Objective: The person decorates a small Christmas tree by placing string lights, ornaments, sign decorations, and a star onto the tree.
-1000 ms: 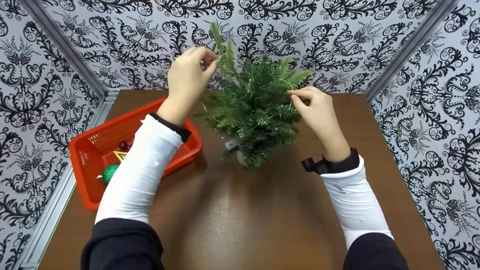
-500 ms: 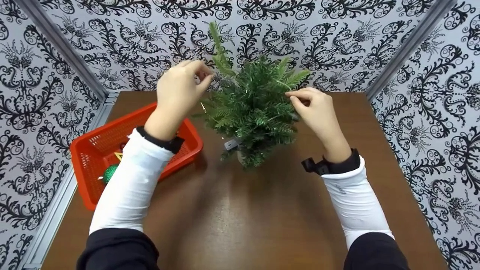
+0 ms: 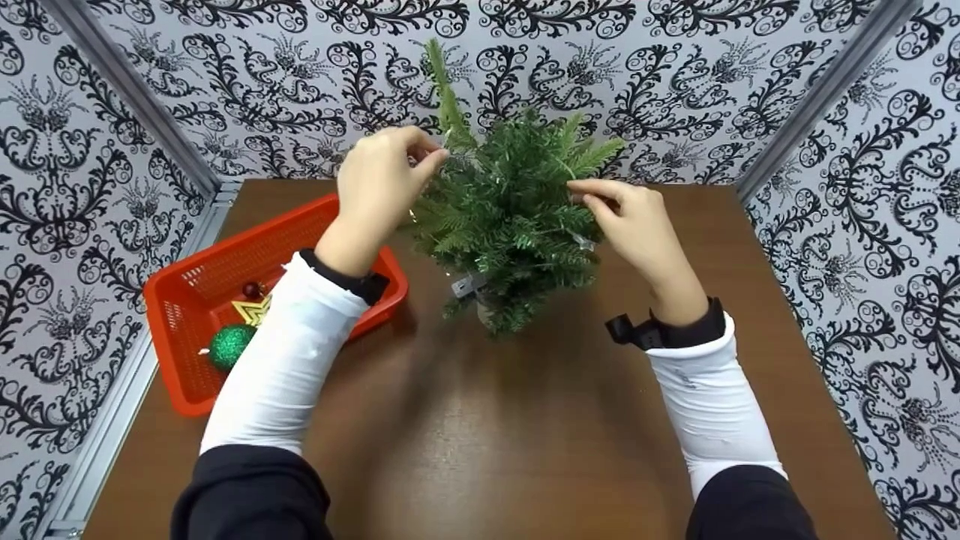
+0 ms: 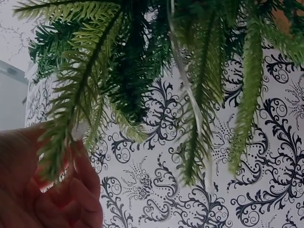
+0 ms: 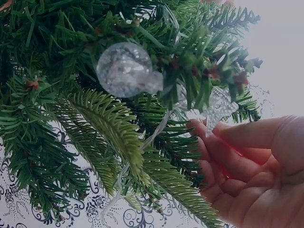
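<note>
A small artificial Christmas tree (image 3: 517,202) stands at the back of the table, a string light wound in its branches. My left hand (image 3: 379,176) is at the tree's upper left, thumb and forefinger together; in the left wrist view a whitish clear piece (image 4: 80,129) of the string light shows at the fingertips, behind a branch tip. On the other side my right hand (image 3: 634,221) pinches the string light; in the right wrist view its fingertips are at a clear star-shaped bulb (image 5: 220,107). A clear round bulb (image 5: 124,70) hangs close by, with a thin transparent wire (image 5: 159,130) below.
Left of the tree sits a red plastic basket (image 3: 187,397), partly hidden by my left arm. In it lie a green glitter ball (image 3: 230,346), a yellow star (image 3: 250,313) and a dark red ball (image 3: 252,289). Patterned walls (image 3: 892,285) surround the brown table (image 3: 480,450).
My left hand has dropped from the tall branch, swung out left, then come back in toward the tree. The right hand has shifted slightly, and a clear bulb now shows below it.
</note>
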A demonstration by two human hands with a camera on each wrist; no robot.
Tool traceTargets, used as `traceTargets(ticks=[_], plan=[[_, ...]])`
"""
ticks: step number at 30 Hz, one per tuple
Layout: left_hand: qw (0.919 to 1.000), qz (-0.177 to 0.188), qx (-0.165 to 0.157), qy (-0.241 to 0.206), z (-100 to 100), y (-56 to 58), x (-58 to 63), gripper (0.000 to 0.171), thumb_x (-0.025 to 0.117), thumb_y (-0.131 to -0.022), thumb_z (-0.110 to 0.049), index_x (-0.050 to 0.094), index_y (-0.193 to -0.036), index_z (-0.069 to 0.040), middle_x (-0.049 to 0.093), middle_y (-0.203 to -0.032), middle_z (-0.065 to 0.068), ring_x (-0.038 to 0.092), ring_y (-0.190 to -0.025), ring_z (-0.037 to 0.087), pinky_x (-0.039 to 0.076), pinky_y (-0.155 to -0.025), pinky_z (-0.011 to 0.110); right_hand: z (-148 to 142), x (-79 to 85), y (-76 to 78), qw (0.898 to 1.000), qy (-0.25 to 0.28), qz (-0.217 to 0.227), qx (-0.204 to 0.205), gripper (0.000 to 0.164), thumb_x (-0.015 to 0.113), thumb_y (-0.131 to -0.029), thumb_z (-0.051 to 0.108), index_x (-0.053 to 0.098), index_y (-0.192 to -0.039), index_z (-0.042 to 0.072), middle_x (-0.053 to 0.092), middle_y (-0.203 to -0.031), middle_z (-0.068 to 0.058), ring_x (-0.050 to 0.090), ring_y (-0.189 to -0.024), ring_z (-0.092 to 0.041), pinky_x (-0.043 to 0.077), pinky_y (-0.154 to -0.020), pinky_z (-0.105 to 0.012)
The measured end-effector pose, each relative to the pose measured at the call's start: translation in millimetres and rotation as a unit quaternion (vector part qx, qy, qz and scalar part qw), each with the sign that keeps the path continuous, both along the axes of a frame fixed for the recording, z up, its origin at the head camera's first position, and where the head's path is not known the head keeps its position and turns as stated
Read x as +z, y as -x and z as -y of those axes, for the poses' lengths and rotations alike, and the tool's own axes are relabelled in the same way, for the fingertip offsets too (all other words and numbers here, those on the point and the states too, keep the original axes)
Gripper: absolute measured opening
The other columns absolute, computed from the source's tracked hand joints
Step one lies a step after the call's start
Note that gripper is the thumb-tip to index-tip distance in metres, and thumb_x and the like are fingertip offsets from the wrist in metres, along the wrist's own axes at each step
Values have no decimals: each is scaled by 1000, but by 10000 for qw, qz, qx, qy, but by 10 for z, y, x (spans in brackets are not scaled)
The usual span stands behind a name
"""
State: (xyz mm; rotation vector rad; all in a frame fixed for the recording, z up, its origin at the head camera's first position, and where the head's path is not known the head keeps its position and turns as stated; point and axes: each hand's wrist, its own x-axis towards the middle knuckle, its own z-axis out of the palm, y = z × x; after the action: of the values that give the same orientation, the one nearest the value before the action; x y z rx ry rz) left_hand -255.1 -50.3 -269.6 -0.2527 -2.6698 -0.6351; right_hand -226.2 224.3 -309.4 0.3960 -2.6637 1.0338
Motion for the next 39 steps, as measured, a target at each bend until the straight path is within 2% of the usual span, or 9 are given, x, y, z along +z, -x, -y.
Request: traceTargets(ticks=[5, 8, 12, 16, 19, 22, 25, 34, 39], plan=[[9980, 608, -121, -76, 27, -31, 76, 27, 59, -81, -45, 66, -94, -22, 66, -87, -6, 55, -63, 8, 42, -54, 24, -4, 5, -23, 9999, -42, -142, 31, 26, 49, -91, 15, 63, -112, 21, 65, -98, 4, 33, -45, -11, 30, -43, -21], [9968, 777, -176, 6, 29, -49, 71, 26, 61, -79, -44, 66, -94, -23, 67, -87, -6, 55, -63, 8, 42, -54, 24, -4, 2, -48, 9995, -60, -298, 82, 27, 47, -92, 13, 63, -112, 20, 64, -101, 1, 34, -48, -13, 31, -46, -21], [9971, 716, -201, 168, 14, -60, -19, 27, 62, -78, -43, 67, -95, -23, 67, -91, -5, 56, -62, 11, 41, -51, 25, 8, -34, -105, 9985, -65, -532, 70, 29, 46, -91, 8, 64, -110, 19, 63, -103, -3, 38, -53, -13, 33, -50, -21], [9983, 563, -29, 126, 30, -70, -111, 32, 60, -77, -47, 67, -98, -24, 68, -91, -4, 57, -60, 13, 39, -48, 26, 29, -84, -159, 9977, -76, -670, 4, 31, 47, -88, 4, 65, -109, 18, 62, -109, -4, 40, -53, -14, 37, -53, -22], [9990, 450, -25, 65, 42, -72, -146, 38, 58, -76, -51, 66, -101, -24, 68, -88, -3, 58, -60, 14, 38, -48, 27, 30, -101, -182, 9973, -69, -732, -75, 30, 48, -87, 4, 64, -109, 17, 60, -112, -5, 46, -57, -13, 41, -57, -22], [9993, 357, -109, 20, 50, -76, -158, 41, 57, -76, -53, 65, -101, -22, 69, -86, -2, 59, -62, 13, 39, -49, 26, 15, -106, -192, 9966, -33, -810, -135, 29, 50, -86, 5, 65, -109, 16, 60, -113, -6, 55, -73, -13, 46, -65, -23], [9995, 277, -171, -47, 65, -87, -160, 40, 56, -76, -53, 66, -100, -22, 69, -85, -2, 59, -60, 12, 40, -49, 27, -4, -113, -199, 9957, -15, -922, -114, 29, 51, -85, 3, 65, -108, 14, 60, -112, -7, 57, -87, -16, 47, -70, -26], [9992, 140, -334, -172, 138, -137, -142, 41, 56, -75, -54, 64, -101, -23, 68, -84, -4, 58, -61, 9, 40, -48, 24, -34, -129, -234, 9925, -91, -1220, -25, 30, 56, -82, 3, 65, -108, 13, 61, -110, -7, 59, -86, -17, 47, -75, -30], [9981, -94, -28, -602, 350, -184, -134, 46, 52, -75, -58, 63, -104, -24, 67, -86, -4, 58, -66, 8, 41, -51, 23, -27, -130, -242, 9919, -55, -1268, 48, 28, 59, -81, 5, 65, -107, 13, 62, -109, -6, 58, -90, -18, 46, -80, -32]])
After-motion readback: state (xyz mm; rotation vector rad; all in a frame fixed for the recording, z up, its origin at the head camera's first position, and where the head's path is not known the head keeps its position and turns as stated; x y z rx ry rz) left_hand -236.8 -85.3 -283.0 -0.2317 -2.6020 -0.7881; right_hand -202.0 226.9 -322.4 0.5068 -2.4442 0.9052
